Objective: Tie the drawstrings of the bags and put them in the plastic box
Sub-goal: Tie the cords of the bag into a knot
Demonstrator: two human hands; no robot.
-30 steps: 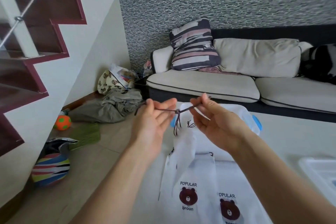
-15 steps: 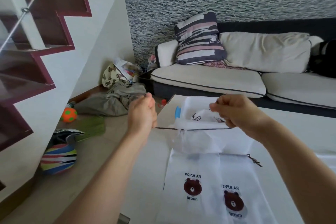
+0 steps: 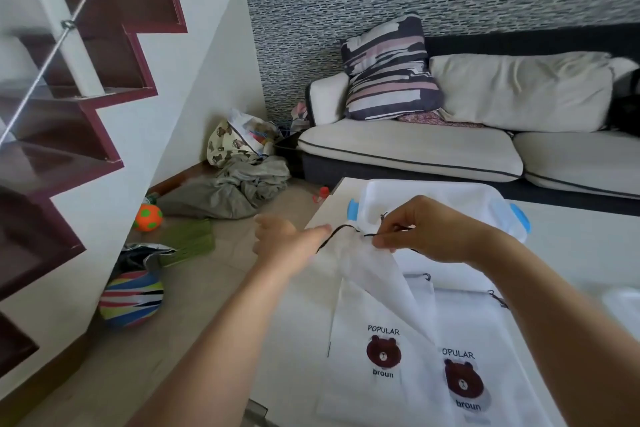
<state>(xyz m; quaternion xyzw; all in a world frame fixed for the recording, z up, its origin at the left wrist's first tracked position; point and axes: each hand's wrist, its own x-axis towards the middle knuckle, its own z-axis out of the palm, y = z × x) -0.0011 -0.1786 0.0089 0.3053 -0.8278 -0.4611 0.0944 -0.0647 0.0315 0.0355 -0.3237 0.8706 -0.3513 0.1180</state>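
A white drawstring bag [image 3: 372,263] hangs bunched and lifted above the white table [image 3: 571,253]. My right hand [image 3: 426,236] pinches its gathered top and the dark drawstring [image 3: 337,234]. My left hand [image 3: 287,243] reaches toward the string's loose end with fingers straight, fingertips touching it. Behind the hands stands the clear plastic box [image 3: 450,198] with blue clips; its inside is mostly hidden. Two white bags with a brown bear print, one [image 3: 377,354] and another [image 3: 464,388], lie flat at the table's front.
A cream and black sofa [image 3: 433,152] with a striped pillow [image 3: 388,69] stands behind the table. On the floor at left lie grey cloth [image 3: 228,191], an orange ball [image 3: 147,217], a striped ball [image 3: 131,298] and a staircase [image 3: 86,97]. A clear lid [image 3: 623,302] sits at the right.
The knot was pulled tight with both hands apart. Now my left hand has let go of the string and opened, while my right hand holds the bag's top near the box.
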